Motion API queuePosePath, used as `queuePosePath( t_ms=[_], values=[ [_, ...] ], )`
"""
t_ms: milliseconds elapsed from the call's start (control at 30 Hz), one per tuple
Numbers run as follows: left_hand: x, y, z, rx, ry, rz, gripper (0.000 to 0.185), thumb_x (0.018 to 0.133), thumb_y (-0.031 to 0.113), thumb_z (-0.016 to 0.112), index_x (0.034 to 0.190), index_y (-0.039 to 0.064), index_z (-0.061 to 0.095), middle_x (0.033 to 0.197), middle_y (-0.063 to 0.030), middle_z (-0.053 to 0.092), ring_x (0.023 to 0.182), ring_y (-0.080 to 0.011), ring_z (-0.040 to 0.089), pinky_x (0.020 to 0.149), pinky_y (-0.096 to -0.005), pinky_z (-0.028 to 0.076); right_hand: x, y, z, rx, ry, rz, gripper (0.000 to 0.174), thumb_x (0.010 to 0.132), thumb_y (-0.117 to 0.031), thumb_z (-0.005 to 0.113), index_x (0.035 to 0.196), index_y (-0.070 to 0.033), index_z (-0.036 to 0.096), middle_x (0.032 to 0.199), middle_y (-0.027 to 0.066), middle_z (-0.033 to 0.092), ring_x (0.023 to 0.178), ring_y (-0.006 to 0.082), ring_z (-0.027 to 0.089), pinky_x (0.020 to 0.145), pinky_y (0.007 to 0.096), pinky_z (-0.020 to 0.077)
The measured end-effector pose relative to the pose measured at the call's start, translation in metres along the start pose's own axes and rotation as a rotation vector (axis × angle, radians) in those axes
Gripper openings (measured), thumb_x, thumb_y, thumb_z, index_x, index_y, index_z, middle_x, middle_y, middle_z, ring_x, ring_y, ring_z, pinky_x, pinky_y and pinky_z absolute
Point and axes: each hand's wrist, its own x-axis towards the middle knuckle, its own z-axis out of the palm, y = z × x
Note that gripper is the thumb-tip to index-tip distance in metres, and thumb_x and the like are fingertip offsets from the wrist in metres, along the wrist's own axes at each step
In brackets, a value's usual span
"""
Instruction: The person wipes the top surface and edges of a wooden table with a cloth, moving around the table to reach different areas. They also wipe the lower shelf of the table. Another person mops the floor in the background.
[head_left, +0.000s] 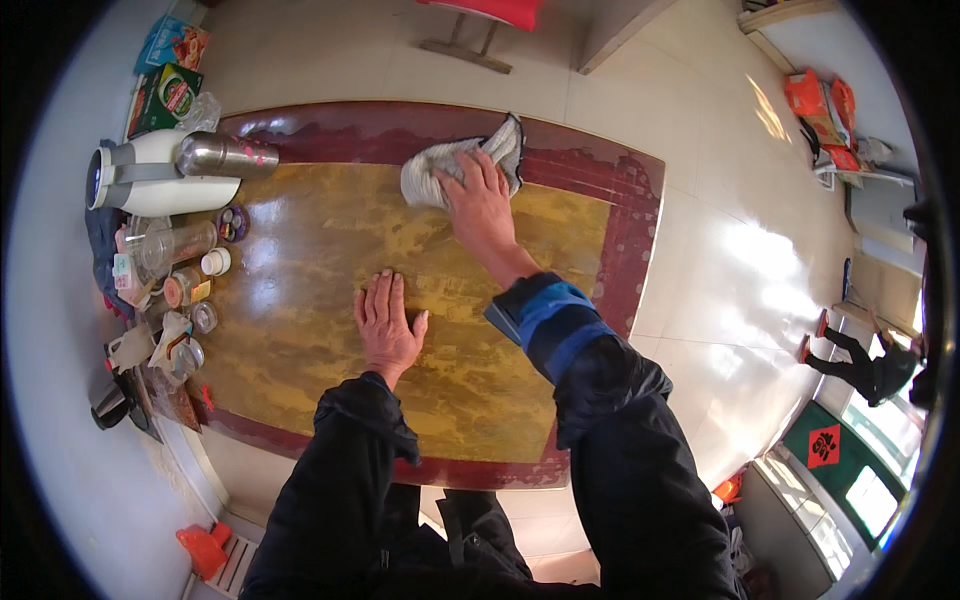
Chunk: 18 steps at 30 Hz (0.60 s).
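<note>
A wooden table (337, 225) with a red-brown border and a mottled yellow top spreads before me. My right hand (480, 202) presses on a grey-and-white cloth (427, 176) with a dark edge, near the table's far side. Part of the cloth stands up in a fold to the right of the fingers; the palm hides some of it. My left hand (390, 319) rests flat on the yellow top with its thumb spread, holding nothing. Both wrists come out of dark sleeves.
Along the left side stand a white jug (165, 193), a steel thermos (229, 155), a plastic jar (180, 244), smaller jars and a green box (166, 97). A red-seated stool (480, 56) is beyond the table. A person (870, 367) stands far right.
</note>
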Motion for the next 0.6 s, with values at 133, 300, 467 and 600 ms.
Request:
queuePosePath(
  t_ms=[133, 300, 467, 600],
  values=[
    [0.0, 0.001, 0.0, 0.026, -0.006, -0.007, 0.073, 0.105, 0.043, 0.06, 0.163, 0.007, 0.036, 0.171, -0.0124, 0.031, 0.158, -0.0344, 0.027, 0.129, -0.0577, 0.019, -0.039, 0.056, -0.046, -0.105, -0.038, 0.004, 0.046, 0.095, -0.011, 0.063, 0.14, -0.021, 0.068, 0.154, 0.0128, 0.053, 0.149, 0.0386, 0.043, 0.122, 0.0531, 0.0372],
    [-0.002, 0.001, 0.0, 0.032, 0.001, -0.003, 0.07, 0.107, 0.044, 0.057, 0.163, 0.007, 0.037, 0.17, -0.0121, 0.032, 0.158, -0.0345, 0.028, 0.129, -0.0575, 0.02, -0.111, 0.132, -0.112, -0.215, 0.118, 0.367, 0.057, 0.087, -0.001, 0.068, 0.143, -0.013, 0.065, 0.153, 0.019, 0.052, 0.146, 0.0438, 0.044, 0.121, 0.0537, 0.0384],
    [-0.004, 0.003, -0.001, 0.045, 0.038, 0.018, 0.07, 0.108, 0.045, 0.056, 0.164, 0.007, 0.036, 0.169, -0.012, 0.032, 0.157, -0.0349, 0.029, 0.129, -0.0571, 0.021, -0.217, 0.098, -0.118, -0.185, 0.109, 0.474, 0.063, 0.083, 0.004, 0.068, 0.144, -0.011, 0.064, 0.154, 0.0205, 0.05, 0.148, 0.0455, 0.041, 0.123, 0.0539, 0.0355],
    [-0.003, 0.004, 0.0, 0.06, 0.049, 0.021, 0.071, 0.107, 0.045, 0.057, 0.164, 0.008, 0.036, 0.168, -0.0128, 0.033, 0.157, -0.0349, 0.03, 0.129, -0.0573, 0.022, -0.305, 0.016, -0.109, -0.144, 0.035, 0.504, 0.065, 0.082, 0.007, 0.065, 0.143, -0.013, 0.066, 0.156, 0.0177, 0.048, 0.149, 0.0449, 0.039, 0.125, 0.0551, 0.0326]
  ],
)
